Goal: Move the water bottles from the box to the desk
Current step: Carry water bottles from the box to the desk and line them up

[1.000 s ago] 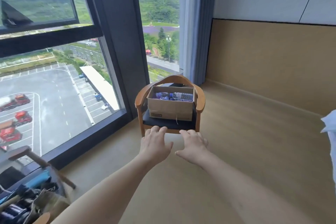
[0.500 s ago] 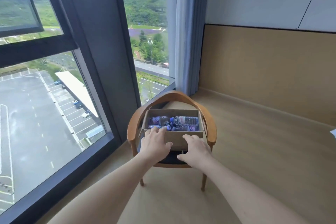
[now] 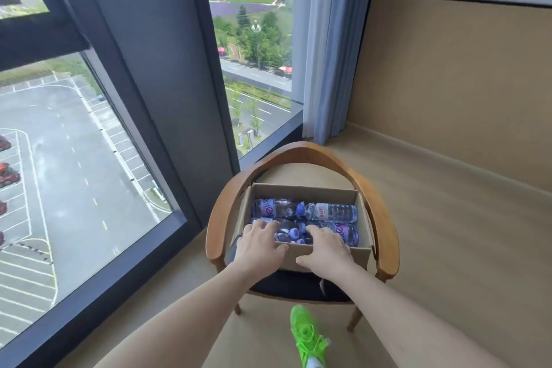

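Left hand [image 3: 259, 245] and right hand [image 3: 327, 248] reached spread, empty, over box [image 3: 328, 257] rim; best gripped near bottles [image 3: 328, 212] mid-body.

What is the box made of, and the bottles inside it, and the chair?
The box looks like plain brown cardboard, matte, with thin folded walls. The bottles seem clear plastic: glossy, ribbed, see-through. The chair looks like smooth, varnished wood with visible grain, and its seat seems dark padding, though that is hard to tell.
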Available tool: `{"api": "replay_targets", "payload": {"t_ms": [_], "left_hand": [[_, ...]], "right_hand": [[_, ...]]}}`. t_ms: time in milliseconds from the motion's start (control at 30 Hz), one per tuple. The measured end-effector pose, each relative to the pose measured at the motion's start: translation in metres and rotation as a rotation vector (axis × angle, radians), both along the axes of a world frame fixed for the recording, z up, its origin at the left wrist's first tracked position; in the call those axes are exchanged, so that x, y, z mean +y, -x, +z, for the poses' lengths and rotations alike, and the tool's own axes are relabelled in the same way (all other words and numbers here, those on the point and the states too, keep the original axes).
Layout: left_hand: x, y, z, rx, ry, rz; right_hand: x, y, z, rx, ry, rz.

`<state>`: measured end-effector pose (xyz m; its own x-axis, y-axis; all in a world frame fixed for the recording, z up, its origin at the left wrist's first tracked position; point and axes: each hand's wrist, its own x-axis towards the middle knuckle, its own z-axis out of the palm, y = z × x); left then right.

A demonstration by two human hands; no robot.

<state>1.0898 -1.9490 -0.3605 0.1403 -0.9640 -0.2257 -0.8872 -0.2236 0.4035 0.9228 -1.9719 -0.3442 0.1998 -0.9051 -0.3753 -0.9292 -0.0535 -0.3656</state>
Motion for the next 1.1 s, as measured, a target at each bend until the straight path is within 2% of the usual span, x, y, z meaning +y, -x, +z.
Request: {"api": "replay_targets", "payload": {"t_ms": [167,433,633,767,1100], "left_hand": [[-0.083,-0.014,-0.047,0.004,-0.127,0.074],[-0.169,-0.036,-0.108,0.046,-0.387,0.008],[-0.194,-0.047,-0.138,-0.009,-0.616,-0.207],[-0.202,-0.055,-0.156,-0.112,-0.673,-0.345],[-0.223,-0.041,-0.177,-0.102,-0.753,-0.564]], "right_hand": [[-0.099,-0.013,-0.041,0.030,-0.079,0.063],[-0.208,-0.008,-0.106,0.095,-0.217,0.064],[-0.240,-0.007,-0.143,0.250,-0.145,0.157],[-0.260,-0.006,-0.162,0.361,-0.093,0.268],[-0.280,0.001,-0.198,0.418,-0.108,0.315]]}}
